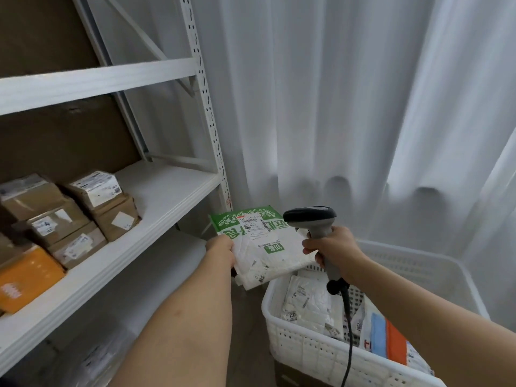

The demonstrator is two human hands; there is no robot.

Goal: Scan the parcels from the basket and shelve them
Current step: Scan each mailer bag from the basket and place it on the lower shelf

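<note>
The two bare forearms reach in from the bottom edge. The left hand [222, 251] has its fingers curled around the left edge of a green-and-white parcel [261, 241], a soft mailer bag, and holds it tilted in the air between the shelf and the basket, with its white shipping label [250, 224] facing up. The right hand [333, 250] grips the grey handle of a barcode scanner [312, 222], fingers wrapped fully round it. The scanner's dark head sits just above the parcel's right part, near the label. A black cable [349, 325] drops from the base of the handle across the basket.

Below the right hand stands a white perforated basket [304, 350]. It holds several flat soft parcels: white mailers [312, 303] with printed labels on the left, and on the right a packet with blue and orange bands [391, 339]. The far part of the basket shows bare mesh wall.

To the left is a white metal shelving unit [167, 196]. Its middle shelf carries brown cardboard boxes [69, 219] with white labels, stacked in two layers towards the left, and an orange box [25, 277] at the front left edge. The right part of that shelf board is bare. Something blurred lies on the lower shelf; I cannot tell what. White curtains [335, 107] hang behind everything.
</note>
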